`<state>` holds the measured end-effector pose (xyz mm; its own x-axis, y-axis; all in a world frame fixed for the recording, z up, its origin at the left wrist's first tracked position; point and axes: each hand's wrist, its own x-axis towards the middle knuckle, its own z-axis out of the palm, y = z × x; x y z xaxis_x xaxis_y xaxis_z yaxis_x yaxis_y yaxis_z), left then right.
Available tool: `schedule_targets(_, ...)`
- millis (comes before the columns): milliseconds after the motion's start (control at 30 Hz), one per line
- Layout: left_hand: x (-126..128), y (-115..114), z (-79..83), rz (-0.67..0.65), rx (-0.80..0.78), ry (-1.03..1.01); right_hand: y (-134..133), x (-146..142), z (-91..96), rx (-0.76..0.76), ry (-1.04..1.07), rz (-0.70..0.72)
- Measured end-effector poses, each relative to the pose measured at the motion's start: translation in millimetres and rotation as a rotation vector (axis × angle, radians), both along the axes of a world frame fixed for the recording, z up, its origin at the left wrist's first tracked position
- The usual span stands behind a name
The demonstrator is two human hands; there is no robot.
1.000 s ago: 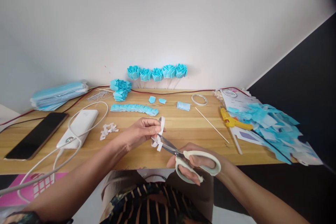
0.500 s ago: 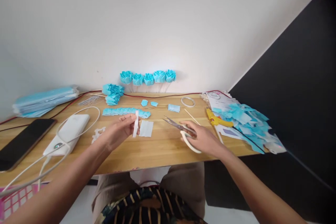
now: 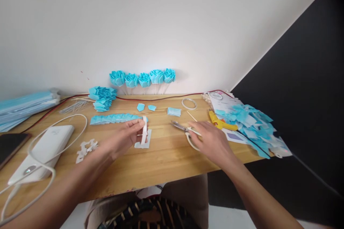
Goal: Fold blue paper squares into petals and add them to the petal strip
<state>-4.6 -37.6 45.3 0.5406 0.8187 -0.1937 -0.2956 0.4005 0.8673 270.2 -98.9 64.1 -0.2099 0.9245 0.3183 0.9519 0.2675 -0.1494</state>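
My left hand (image 3: 125, 137) pinches a narrow white strip (image 3: 145, 131) upright just above the wooden table (image 3: 166, 161). A small pale rectangular piece (image 3: 143, 144) lies flat under the strip. My right hand (image 3: 212, 140) rests with fingers stretched out over the white handles of the scissors (image 3: 180, 127). The scissors lie on the table with their blades pointing left. A row of blue folded petals (image 3: 114, 118) lies just beyond my left hand.
Blue paper roses (image 3: 142, 78) on sticks lean on the wall, beside a petal pile (image 3: 102, 97). A wire coil (image 3: 189, 103), a yellow glue gun (image 3: 221, 123) and blue scraps (image 3: 249, 120) sit right. Left are white offcuts (image 3: 86, 146), a power bank (image 3: 43, 152), a phone (image 3: 9, 143) and masks (image 3: 21, 105).
The scissors stopped cutting and my right hand carried them right and laid them on the table. A cut piece dropped onto the table; my left hand kept the white strip.
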Motion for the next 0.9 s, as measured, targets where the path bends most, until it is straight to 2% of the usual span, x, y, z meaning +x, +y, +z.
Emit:
schedule_targets(67, 6.4, 2.3, -3.2, -0.002, -0.017, -0.001, 2.3, -21.2, 3.8, 0.039, 0.163, 0.208)
schedule_targets(167, 11.7, 2.4, -10.4, -0.033, -0.018, -0.022, 10.5, -53.7, -0.2, 0.172, 0.299, 0.384)
schedule_targets(300, 12.4, -0.3, -14.9, -0.024, -0.047, -0.04, 22.5, -78.7, -9.0, 0.222, 0.31, 0.472)
schedule_targets(467, 12.5, -1.2, -14.3, -0.01, -0.045, -0.023, 30.4, -87.5, -11.8, 0.287, 0.317, 0.522)
schedule_targets(567, 12.3, -2.2, -16.5, -0.024, -0.04, -0.013, 32.9, -88.9, -10.4, 0.191, 0.47, 0.489)
schedule_targets(733, 6.6, -4.5, -16.5, -0.063, 0.026, -0.022, 38.0, -87.0, -8.5, -0.182, 0.77, 0.32)
schedule_targets(800, 3.5, -4.0, -13.2, -0.091, 0.098, 0.034, 40.3, -85.5, -9.7, -0.29, 0.872, 0.285)
schedule_targets(900, 0.7, -2.7, -7.3, -0.12, 0.204, 0.176, 42.7, -83.4, -12.7, -0.365, 0.957, 0.236)
